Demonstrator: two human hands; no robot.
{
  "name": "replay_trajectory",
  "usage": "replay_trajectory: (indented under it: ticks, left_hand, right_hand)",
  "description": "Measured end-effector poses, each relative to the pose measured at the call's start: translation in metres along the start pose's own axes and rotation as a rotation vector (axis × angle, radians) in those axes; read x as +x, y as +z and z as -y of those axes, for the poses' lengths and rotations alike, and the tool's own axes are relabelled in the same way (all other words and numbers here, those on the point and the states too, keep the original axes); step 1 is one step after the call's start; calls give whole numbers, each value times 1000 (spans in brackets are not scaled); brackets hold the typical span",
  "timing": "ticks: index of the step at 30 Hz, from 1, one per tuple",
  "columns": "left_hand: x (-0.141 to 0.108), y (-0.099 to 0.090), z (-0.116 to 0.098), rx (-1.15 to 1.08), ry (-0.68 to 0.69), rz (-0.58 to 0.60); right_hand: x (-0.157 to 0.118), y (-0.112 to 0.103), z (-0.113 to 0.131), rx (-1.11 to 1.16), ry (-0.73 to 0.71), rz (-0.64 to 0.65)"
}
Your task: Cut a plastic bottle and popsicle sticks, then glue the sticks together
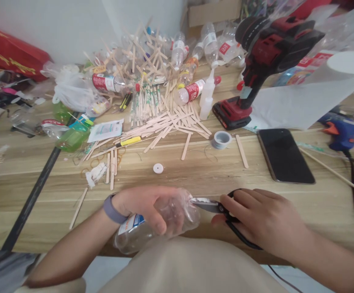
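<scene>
the left hand (155, 207) clasped a clear plastic bottle (143, 236) at the near edge of the table (192, 173), the right hand (257, 215) gripped scissors (221, 208) at its crumpled end, and blades (206, 205) skidding on curved plastic risked nicking the left hand.

I could see 1 band (113, 209) on the left wrist, greyish purple and wide. The top (177, 270) was plain beige, and a sleeve (59, 286) of similar beige showed by the left elbow. The 2 forearms (79, 244) were bare.
</scene>
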State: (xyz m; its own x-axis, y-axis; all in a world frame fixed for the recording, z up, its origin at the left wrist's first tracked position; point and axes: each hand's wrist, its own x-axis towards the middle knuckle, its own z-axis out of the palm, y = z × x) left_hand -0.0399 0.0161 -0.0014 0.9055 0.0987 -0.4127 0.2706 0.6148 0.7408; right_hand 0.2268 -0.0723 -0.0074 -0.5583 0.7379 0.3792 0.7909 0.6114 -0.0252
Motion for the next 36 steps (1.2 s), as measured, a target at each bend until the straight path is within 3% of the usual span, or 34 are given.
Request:
replay_trajectory:
  ticks: [2, 6, 8, 13, 19, 24, 28, 36]
  left_hand:
    - [0, 0, 2, -68, 45, 1]
    - [-2, 1, 1, -67, 69, -2]
    - [-3, 1, -1, -49, 70, -5]
    - [-2, -1, -4, -30, 72, -5]
    - [-1, -4, -5, 98, 75, -5]
    - [0, -4, -4, 166, 91, -83]
    - [1, -3, -4, 266, 84, -160]
    - [-6, 6, -9, 436, 60, -287]
  right_hand:
    - [-1, 4, 2, 269, 135, 77]
    - [0, 8, 2, 953, 485, 361]
    - [1, 6, -1, 1033, 530, 407]
    - [2, 1, -3, 572, 319, 223]
    - [1, 1, 2, 254, 153, 142]
    - [3, -4, 6, 23, 111, 81]
    - [2, -7, 9, -38, 135, 82]
    - [0, -8, 10, 60, 212, 129]
